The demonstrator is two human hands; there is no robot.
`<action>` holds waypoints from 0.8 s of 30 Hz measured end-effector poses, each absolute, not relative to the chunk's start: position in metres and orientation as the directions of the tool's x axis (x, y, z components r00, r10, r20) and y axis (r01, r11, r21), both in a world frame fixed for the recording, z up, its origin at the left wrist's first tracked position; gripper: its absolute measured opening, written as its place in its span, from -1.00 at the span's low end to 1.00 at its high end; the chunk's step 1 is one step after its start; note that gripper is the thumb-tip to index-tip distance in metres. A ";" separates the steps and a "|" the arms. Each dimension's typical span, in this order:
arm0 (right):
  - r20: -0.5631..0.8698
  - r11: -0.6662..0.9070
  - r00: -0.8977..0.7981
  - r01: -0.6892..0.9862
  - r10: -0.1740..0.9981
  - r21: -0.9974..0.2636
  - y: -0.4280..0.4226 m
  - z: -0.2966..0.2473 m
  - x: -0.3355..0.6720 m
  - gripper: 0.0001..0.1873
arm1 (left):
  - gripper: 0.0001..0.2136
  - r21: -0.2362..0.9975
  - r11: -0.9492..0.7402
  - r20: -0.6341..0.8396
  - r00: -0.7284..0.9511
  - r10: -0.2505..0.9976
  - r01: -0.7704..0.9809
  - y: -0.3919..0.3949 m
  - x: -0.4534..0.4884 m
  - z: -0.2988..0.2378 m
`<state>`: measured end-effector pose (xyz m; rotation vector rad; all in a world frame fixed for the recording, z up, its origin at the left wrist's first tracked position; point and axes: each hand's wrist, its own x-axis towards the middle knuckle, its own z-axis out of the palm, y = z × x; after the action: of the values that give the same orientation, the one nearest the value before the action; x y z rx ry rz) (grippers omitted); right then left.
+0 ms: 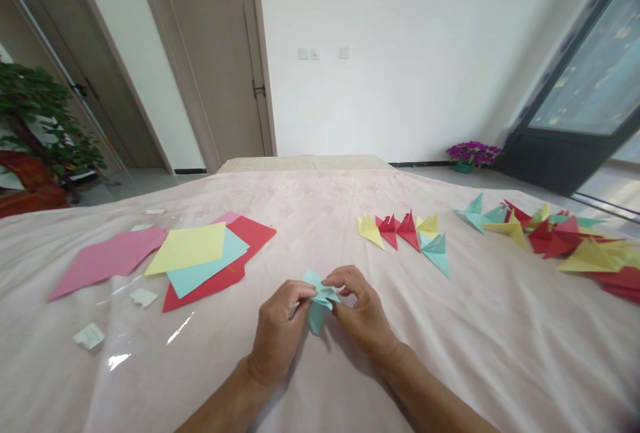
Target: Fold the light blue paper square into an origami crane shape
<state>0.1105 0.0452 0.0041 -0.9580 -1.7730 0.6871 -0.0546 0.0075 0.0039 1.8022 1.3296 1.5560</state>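
Note:
A light blue folded paper crane (316,318), with its flaps standing apart, is held between my two hands just above the cloth. My left hand (280,326) pinches its left side between thumb and forefinger. On the right side, my right hand (365,316) grips a flap of the same paper with thumb and fingertips. Ahead and to the right stands a short row of finished paper cranes, among them a yellow one (370,230), a red one (408,230) and a light blue one (436,253).
Yellow (187,248), light blue (210,265), red (257,236) and pink sheets (110,256) lie at the left beside clear plastic wrapping (123,333) and paper scraps (89,337). A heap of several cranes (560,236) covers the far right. A pale pink cloth (310,206) spreads beneath everything.

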 end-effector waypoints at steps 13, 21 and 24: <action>0.318 0.521 -0.416 0.614 0.852 -0.593 0.046 0.002 0.111 -0.81 | -0.67 0.557 -0.297 0.294 0.150 0.944 0.775 0.020 -0.066 -0.004; 0.325 0.521 -0.422 0.535 0.847 -0.665 0.051 0.001 0.117 -0.60 | -0.68 0.542 -0.290 0.338 0.112 0.935 0.788 0.023 -0.071 -0.010; 0.307 0.427 -0.305 0.510 0.901 -0.747 0.058 -0.001 0.121 -0.58 | -0.81 0.574 -0.296 0.371 0.080 0.925 0.764 0.024 -0.070 -0.008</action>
<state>0.1205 0.0582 -0.0014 -1.1914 -1.9601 0.6903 -0.0696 0.0238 -0.0075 2.1253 1.7044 1.0209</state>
